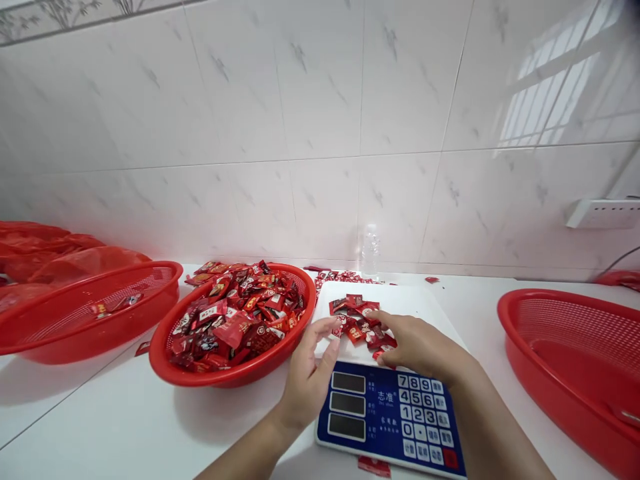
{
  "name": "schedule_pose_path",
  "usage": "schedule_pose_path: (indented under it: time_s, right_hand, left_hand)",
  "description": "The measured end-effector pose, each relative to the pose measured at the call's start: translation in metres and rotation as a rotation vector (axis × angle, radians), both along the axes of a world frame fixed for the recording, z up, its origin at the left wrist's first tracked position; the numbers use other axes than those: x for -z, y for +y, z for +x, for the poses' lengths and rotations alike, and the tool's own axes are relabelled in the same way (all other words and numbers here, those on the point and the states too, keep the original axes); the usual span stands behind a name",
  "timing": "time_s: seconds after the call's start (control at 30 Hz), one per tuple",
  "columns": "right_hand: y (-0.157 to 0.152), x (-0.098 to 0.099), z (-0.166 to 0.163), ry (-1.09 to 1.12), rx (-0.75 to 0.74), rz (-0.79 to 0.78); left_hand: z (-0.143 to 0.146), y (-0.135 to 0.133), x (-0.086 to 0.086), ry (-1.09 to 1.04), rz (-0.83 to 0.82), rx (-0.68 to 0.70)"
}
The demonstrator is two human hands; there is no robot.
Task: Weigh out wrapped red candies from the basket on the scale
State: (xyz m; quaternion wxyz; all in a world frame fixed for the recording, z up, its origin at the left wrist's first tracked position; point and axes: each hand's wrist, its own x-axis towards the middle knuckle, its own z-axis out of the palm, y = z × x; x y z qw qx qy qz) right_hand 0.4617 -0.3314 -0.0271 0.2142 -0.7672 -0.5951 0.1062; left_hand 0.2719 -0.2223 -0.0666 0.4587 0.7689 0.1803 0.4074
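A small pile of red wrapped packets point(356, 327), much like sweets, lies on the white pan point(420, 300) of a digital weighing scale. Its blue keypad panel point(380, 420) faces me, and the display windows look dark. My left hand point(307, 377) is at the pile's left edge, thumb and fingers apart with nothing visibly held. Curved around the pile's right side, my right hand point(423, 343) touches the packets with its thumb and fingers spread. Just left of the scale, a red plastic basket point(163, 363) is heaped with similar packets point(240, 320).
Another red basket point(95, 340) holds a few packets at left, beside red plastic bags point(45, 250). A third red basket point(550, 373) stands at right. Loose packets and a clear bottle point(371, 250) sit near the tiled wall; a power strip point(605, 213) is at right.
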Motion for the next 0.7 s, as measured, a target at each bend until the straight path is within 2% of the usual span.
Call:
schedule_pose_path:
  time_s: [0.1, 0.2, 0.27, 0.4, 0.53, 0.63, 0.7]
  right_hand:
    - [0.000, 0.000, 0.001, -0.009, 0.023, -0.013]
    - [-0.001, 0.000, 0.002, -0.017, 0.046, -0.032]
    - [-0.002, -0.002, 0.000, -0.012, 0.043, -0.036]
    - [-0.008, -0.018, -0.016, 0.009, -0.004, 0.003]
    - [-0.010, -0.030, -0.053, 0.140, -0.163, 0.112]
    - [-0.005, -0.028, -0.077, 0.124, -0.276, 0.154]
    - [-0.001, -0.026, -0.084, 0.090, -0.318, 0.158]
  left_hand:
    - [-0.010, -0.008, 0.009, 0.025, 0.055, 0.025]
    - [-0.016, -0.013, 0.013, 0.046, 0.126, 0.128]
    - [-0.017, -0.016, 0.014, 0.062, 0.082, 0.208]
    - [-0.013, -0.018, 0.012, 0.042, -0.293, 0.375]
    - [-0.009, -0.014, 0.011, 0.053, -0.662, 0.544]
    - [-0.006, -0.011, 0.015, 0.073, -0.833, 0.672]
    - [-0.005, -0.009, 0.018, 0.070, -0.874, 0.671]
